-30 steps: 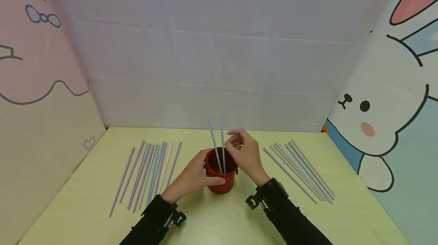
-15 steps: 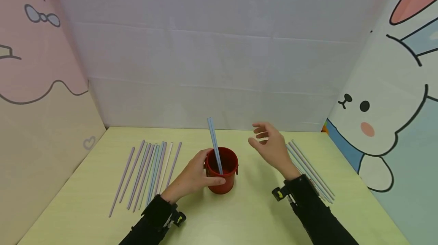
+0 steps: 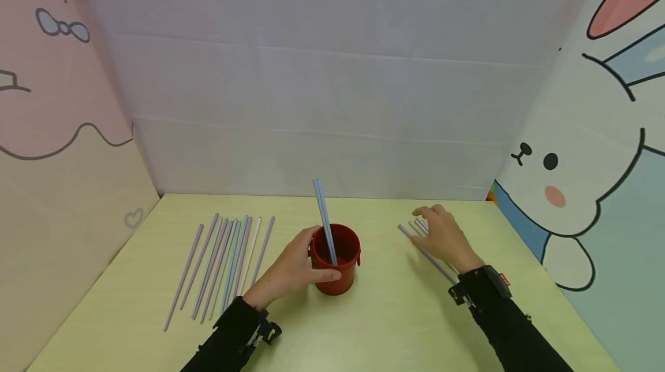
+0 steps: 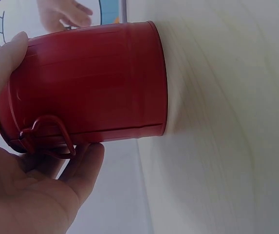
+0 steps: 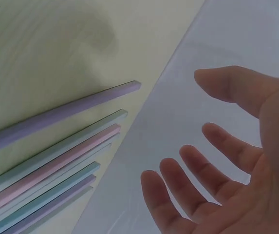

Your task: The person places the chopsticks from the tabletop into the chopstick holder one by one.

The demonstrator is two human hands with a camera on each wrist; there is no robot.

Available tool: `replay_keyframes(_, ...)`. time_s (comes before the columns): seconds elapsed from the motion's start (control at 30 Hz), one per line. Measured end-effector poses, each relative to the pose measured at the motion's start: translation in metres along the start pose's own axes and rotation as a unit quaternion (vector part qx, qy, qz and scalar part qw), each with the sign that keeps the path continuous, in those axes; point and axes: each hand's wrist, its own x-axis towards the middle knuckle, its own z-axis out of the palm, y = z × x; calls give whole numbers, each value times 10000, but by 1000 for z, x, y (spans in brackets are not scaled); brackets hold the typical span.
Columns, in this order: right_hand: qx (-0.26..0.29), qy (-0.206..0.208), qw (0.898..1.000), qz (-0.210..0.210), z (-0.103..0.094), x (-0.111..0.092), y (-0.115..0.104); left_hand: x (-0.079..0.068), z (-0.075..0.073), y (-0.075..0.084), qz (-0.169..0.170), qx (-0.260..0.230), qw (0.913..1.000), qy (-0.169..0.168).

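Note:
My left hand (image 3: pixel 291 261) grips a small red metal bucket (image 3: pixel 349 275) from its left side, thumb across the front. The left wrist view shows the bucket (image 4: pixel 90 83) standing on the table, its wire handle loop near my fingers. Two light blue sticks (image 3: pixel 324 213) lean together inside it, tops to the left. My right hand (image 3: pixel 444 239) hovers over the right group of thin pastel sticks, fingers spread and holding nothing. A purple stick (image 5: pixel 81 106) lies nearest the thumb in the right wrist view, with pink, teal and pale ones beside it. The right hand partly hides this group in the head view.
A second group of pastel sticks (image 3: pixel 210 269) lies fanned out on the left of the pale yellow table (image 3: pixel 374 331). A white sheet (image 3: pixel 322 95) rises behind the table. Cartoon-printed panels (image 3: pixel 566 216) flank it on both sides.
My right hand has let go of a blue stick in the bucket and moved right, over the right group. That stick tipped left against the other. The left hand stays on the bucket.

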Motion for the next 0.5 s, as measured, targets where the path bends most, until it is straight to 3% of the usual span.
replay_keyframes(0.23, -127, -735, 9968, 296, 14, 0, 18, 1, 0, -1, -24, 7, 10000, -1)
replay_keyframes(0.5, -478, -895, 9942, 358, 27, -2, 28, 1, 0, 0, -72, 61, 10000, 32)
